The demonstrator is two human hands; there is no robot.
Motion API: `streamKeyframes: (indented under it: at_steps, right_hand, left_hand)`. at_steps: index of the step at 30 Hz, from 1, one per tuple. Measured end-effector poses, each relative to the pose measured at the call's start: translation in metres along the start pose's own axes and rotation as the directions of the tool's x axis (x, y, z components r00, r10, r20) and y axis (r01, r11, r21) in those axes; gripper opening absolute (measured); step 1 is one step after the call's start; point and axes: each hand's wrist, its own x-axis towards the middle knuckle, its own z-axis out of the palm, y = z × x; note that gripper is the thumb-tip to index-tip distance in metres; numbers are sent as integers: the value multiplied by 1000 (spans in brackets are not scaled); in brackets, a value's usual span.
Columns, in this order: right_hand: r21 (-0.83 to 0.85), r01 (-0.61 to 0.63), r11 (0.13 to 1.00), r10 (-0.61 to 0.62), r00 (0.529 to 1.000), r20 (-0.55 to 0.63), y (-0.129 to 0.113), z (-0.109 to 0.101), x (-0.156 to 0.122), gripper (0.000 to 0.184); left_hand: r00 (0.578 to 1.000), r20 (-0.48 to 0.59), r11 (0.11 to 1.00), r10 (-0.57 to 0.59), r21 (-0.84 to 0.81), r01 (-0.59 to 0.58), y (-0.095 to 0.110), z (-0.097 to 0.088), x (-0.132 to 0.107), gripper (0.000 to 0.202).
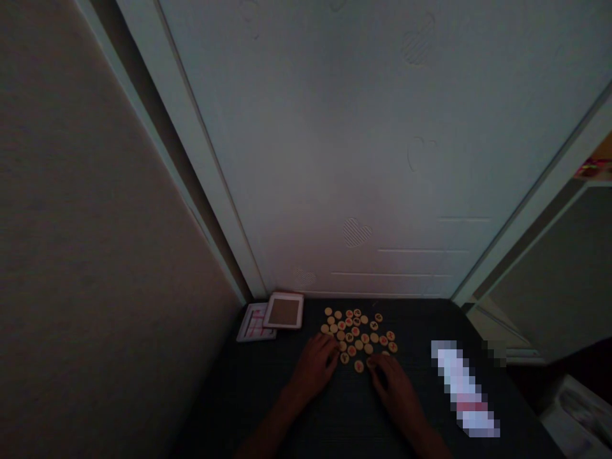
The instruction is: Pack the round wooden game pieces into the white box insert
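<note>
So, I've got both bare hands down on a dark table with fine lines across its top (pixel 329 421), working at a loose scatter of small, round, tan discs (pixel 359 366). They're spread over the middle of the far half, just ahead of and between my hands. Some show red markings, some show black ones, and a few toward the left look plain.

My left hand (pixel 313 364) is at the left edge of the bunch, fingers curled and fingertips right by the nearest discs. Honestly can't tell if it's gripping one. My right hand (pixel 392 377) is at the near right side, thumb and fingers bent in a narrow curl, with one disc right at the fingertips. Can't tell whether that's pinched or only touched.

Over in the far left corner, a shallow square tray with a pale rim and brown inside (pixel 284 313) overlaps a flat white box with red print (pixel 253 326). Off to my right there's a long, pale, pixelated shape (pixel 463 386), too blurred to identify. A white panel with embossed hearts (pixel 310 178) rises behind the table.
</note>
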Motion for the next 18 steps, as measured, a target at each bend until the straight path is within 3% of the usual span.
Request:
streamKeyframes:
  at_steps: [7,18]
  right_hand:
    - [16,9,1000,-10,1000,18,-2,3,1,22]
    - [27,-16,1000,16,1000,-4,-2,3,5,17]
  left_hand:
    - [991,43,992,-124,41,122,14,5,24,12]
    - [933,90,931,-348,147,333,35,3,39,11]
